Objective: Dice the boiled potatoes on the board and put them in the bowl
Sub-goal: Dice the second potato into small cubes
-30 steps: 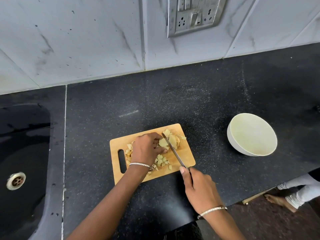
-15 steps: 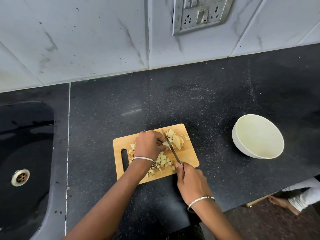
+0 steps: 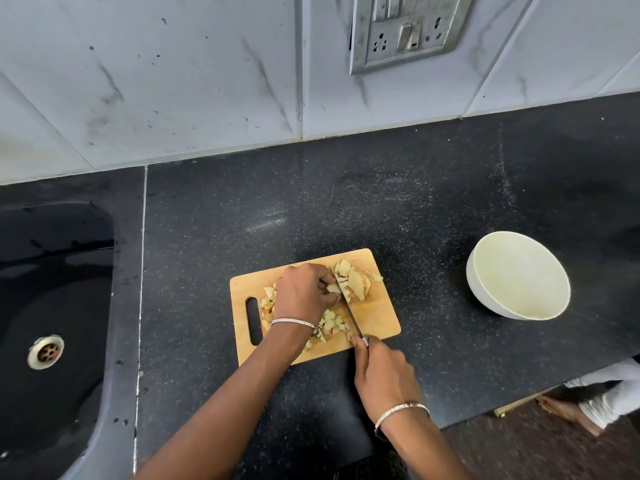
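Dicing well under way, judging from the wooden board: small cubes heaped near its front edge and beside the handle slot, around the left wrist. Not finished, though: larger potato chunks at the far right corner, yet to be cut down. Fingers of the left hand curled, pinning one potato piece against the blade. Fingers of the right hand wrapped round the handle of the knife, forefinger along its spine, blade down across the board between heap and chunks. Nothing in the white bowl, well apart to the right on the dark speckled surface; whole transfer left to do. No brand, label or readable writing anywhere, not even on the switch plate on the tiled wall.
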### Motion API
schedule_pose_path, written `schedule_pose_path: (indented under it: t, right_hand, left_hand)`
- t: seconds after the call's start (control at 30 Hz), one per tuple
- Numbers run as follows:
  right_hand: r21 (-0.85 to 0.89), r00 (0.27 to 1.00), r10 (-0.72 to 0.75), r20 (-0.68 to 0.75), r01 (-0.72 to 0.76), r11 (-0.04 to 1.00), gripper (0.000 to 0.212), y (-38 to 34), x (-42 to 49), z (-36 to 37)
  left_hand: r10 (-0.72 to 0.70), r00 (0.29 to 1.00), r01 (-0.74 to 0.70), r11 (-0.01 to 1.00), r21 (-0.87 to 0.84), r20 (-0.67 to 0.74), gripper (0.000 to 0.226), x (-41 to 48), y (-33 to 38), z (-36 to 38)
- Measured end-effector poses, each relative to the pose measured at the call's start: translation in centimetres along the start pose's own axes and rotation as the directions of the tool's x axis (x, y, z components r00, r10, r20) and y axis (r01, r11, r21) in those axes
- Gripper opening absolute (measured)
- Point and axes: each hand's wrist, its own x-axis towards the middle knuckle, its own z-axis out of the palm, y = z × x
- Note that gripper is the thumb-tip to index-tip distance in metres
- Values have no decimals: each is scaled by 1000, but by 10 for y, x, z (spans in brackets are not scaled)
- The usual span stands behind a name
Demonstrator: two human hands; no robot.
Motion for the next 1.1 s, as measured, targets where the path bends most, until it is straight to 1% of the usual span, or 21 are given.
schedule_pose_path:
  t: [0.13, 0.23, 0.33, 0.43, 0.63, 0.7, 0.8, 1.0, 1.1]
  right_hand:
    - [25, 1000, 14, -1, -13, 1000, 41, 15, -17, -1]
    - [11, 1000, 7, -5, -7, 1000, 43, 27, -31, -7]
    - [23, 1000, -21, -9, 21, 1000, 43, 29, -33, -18]
    - [55, 996, -66, -60, 69, 996, 44, 22, -26, -23]
    - [86, 993, -104, -47, 108, 991, 38, 9, -8, -15]
    - [92, 994, -100, -41, 104, 990, 38, 10, -6, -13]
    - [120, 996, -76, -42, 80, 990, 40, 16, -6, -10]
    - [163, 995, -70, -72, 81, 983, 45, 25, -6, -11]
    - [165, 995, -73, -69, 83, 983, 45, 25, -5, -11]
  left_hand:
    - [-7, 1000, 7, 999, -36, -12, 21, -1, -1, 2]
    - [-4, 1000, 3, 996, -85, -4, 26, -1, -5, 3]
    - [13, 1000, -10, 988, -156, 18, 37, -2, -9, 1]
    - [16, 1000, -12, 982, -187, 17, 42, -3, -10, 0]
    - [-6, 1000, 1, 988, -155, -30, 31, -5, -14, 1]
    - [-6, 999, 0, 991, -131, -44, 28, -4, -13, 1]
    - [-9, 1000, 6, 995, -99, -25, 25, -3, -8, -1]
    - [24, 999, -24, 999, 21, -29, 21, -3, 0, -3]
    - [11, 1000, -10, 999, 36, -24, 24, -2, 1, -2]
